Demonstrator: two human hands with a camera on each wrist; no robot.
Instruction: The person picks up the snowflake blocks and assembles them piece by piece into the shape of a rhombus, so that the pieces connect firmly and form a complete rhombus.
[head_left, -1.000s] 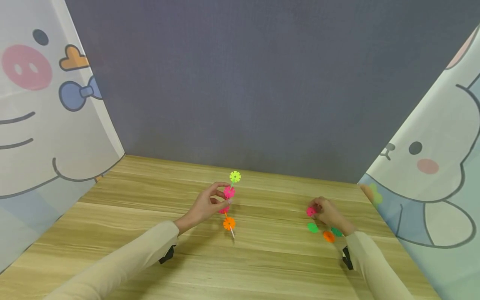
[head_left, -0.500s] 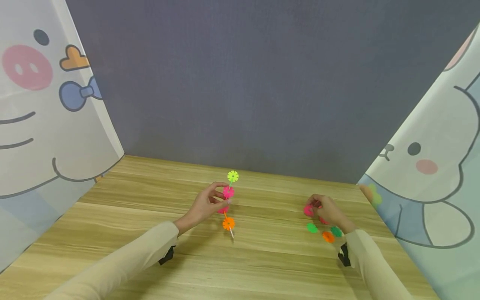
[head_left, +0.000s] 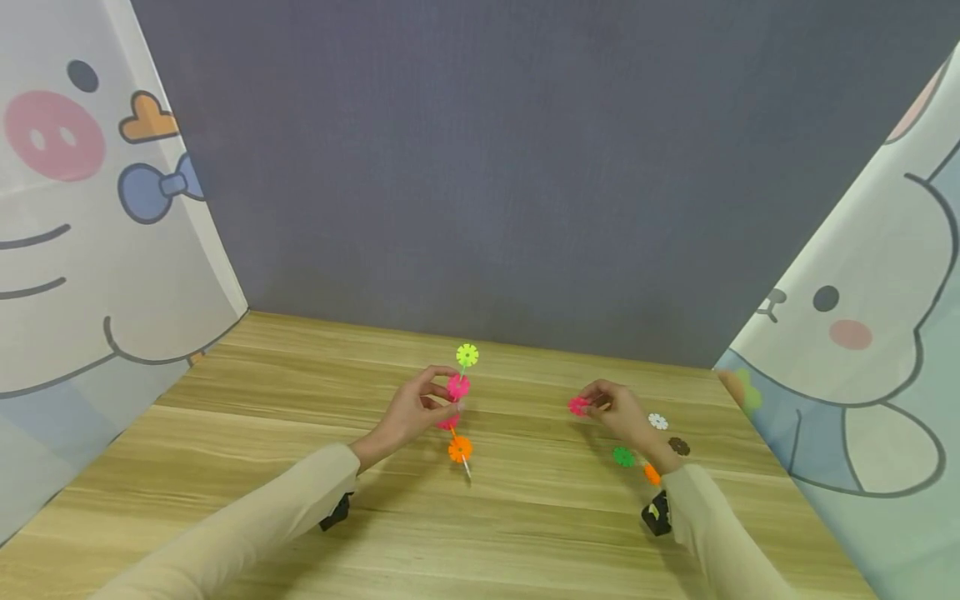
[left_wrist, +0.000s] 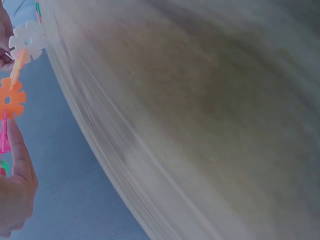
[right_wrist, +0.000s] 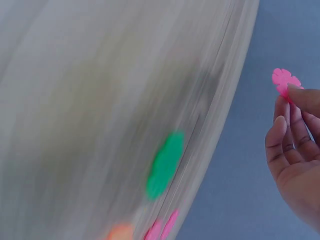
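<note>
Wood-grained tabletop (head_left: 420,550) spreads before you, a loose orange disc (head_left: 651,473) and a green disc (head_left: 623,457) lying near your right sleeve (head_left: 708,512). Beyond, the fingers of your left hand (head_left: 408,412) pinch a disc chain (head_left: 459,386) partway along. Those of your right hand (head_left: 621,412) pinch a pink disc (head_left: 576,406), just carried leftward, so it's nearer the chain but unjoined. A grey wall (head_left: 480,167) stands behind.

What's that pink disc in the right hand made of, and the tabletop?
Pink disc: probably thin, smooth plastic, given its bright, even colour and notched rim. Tabletop: streaky wood grain, seemingly smooth; real wood or printed laminate, I can't tell.
</note>
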